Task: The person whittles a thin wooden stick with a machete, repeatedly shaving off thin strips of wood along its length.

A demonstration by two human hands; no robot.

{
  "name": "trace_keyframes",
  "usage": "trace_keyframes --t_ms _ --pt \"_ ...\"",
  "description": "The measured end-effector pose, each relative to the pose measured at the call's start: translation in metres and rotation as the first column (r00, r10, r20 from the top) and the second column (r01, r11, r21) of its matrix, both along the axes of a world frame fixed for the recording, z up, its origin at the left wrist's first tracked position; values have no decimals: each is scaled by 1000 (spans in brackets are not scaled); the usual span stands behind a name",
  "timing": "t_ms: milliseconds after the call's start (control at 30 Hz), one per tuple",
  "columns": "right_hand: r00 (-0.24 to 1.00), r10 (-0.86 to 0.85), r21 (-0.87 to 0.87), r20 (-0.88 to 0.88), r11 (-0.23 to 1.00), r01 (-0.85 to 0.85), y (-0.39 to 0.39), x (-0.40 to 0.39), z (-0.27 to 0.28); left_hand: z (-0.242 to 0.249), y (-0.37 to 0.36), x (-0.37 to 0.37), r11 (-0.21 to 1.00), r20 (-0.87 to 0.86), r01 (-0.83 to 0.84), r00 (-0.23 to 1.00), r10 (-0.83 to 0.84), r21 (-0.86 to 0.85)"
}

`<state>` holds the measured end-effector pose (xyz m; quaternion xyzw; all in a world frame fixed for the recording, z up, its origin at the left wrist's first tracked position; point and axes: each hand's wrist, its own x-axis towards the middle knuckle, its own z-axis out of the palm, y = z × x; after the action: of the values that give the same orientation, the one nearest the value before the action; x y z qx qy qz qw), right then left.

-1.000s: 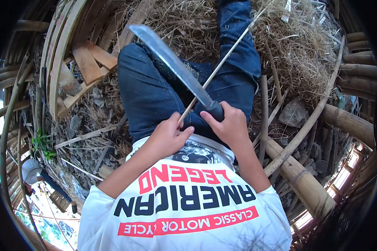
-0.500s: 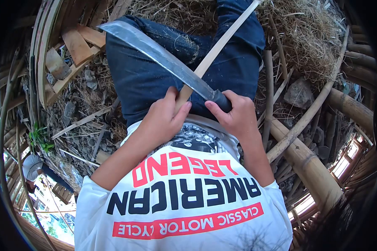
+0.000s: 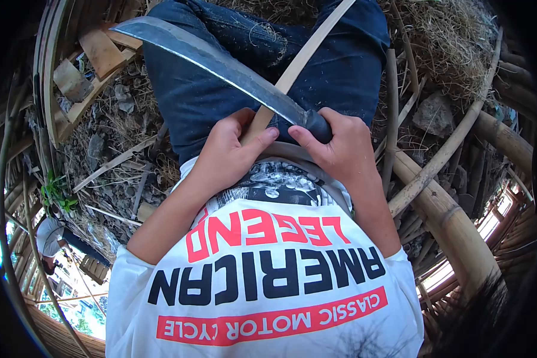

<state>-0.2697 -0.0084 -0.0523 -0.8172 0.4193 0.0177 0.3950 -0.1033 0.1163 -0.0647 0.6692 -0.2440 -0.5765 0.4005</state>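
Observation:
Over my lap, my left hand (image 3: 240,141) is closed around the near end of a pale bamboo strip (image 3: 307,56), which slants away up and to the right past my knees. My right hand (image 3: 338,145) grips the dark handle of a machete (image 3: 215,58). Its long, curved blade points to the upper left and lies across the top of the strip near my left fingers, so the two form an X. Part of the strip is hidden under the blade. Beneath both are my dark blue jeans (image 3: 179,95).
A thick bamboo pole (image 3: 444,224) lies at my right, with a thinner stick (image 3: 453,152) crossing it. Curly shavings (image 3: 453,53) are heaped at the upper right near a grey stone (image 3: 434,113). Wooden pieces (image 3: 103,53) rest at the upper left. Another person (image 3: 49,237) is at the far left.
Both hands keep their grips. The blade has tilted, its edge facing nearer to me, and the hands, machete and strip sit slightly higher in view.

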Motion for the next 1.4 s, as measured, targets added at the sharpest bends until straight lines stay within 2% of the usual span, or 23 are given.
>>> trace_keyframes --t_ms 133,200,333,433,500,567,633,733,900,967,1033,1100,1167,1300,1400 --pt "1000 19 0 24 1000 -19 -2 1 1 11 -6 6 994 -94 -8 995 18 106" --pt "1000 22 21 10 1000 -22 -2 1 0 10 -5 7 997 -89 32 996 -25 73" --pt "999 37 18 9 999 -37 -2 2 1 -3 -1 3 1000 -74 -2 997 1 -23" --pt "999 34 4 10 999 -34 -2 3 -1 -1 -2 4 995 -29 -33 999 30 -89" --pt "1000 28 -11 8 1000 -28 -2 4 -2 3 -4 9 995 -34 98 995 -97 9" --pt "998 48 -18 -40 999 -49 -3 4 -1 0 -4 8 995 -21 103 994 -103 -9" --pt "997 54 -49 -55 997 -56 -3 3 -2 -1 -6 4 992 95 41 995 -30 -119" --pt "995 67 -90 -71 993 -73 -4 3 -3 1 -8 6 990 145 91 987 -74 -110" --pt "992 87 -109 -88 989 -97 -6 4 -5 0 -7 7 991 170 84 983 -66 -101" --pt "994 61 -188 -92 979 -77 -11 2 -9 3 -7 8 988 204 84 977 -57 -126" --pt "983 -54 -93 -178 995 38 -31 2 -7 13 -7 14 971 165 212 959 -228 111" --pt "985 -77 -116 -158 991 59 -43 -3 -14 9 -6 12 977 155 189 967 -203 98" --pt "981 -11 -166 -194 986 -22 -51 -4 -14 8 -8 12 983 141 166 974 -176 78" --pt "987 5 -214 -159 976 -40 -54 -5 -22 8 -12 13 985 174 158 970 -167 64" --pt "985 13 -196 -173 980 -47 -56 -3 -24 2 -9 15 986 187 155 969 -163 53"
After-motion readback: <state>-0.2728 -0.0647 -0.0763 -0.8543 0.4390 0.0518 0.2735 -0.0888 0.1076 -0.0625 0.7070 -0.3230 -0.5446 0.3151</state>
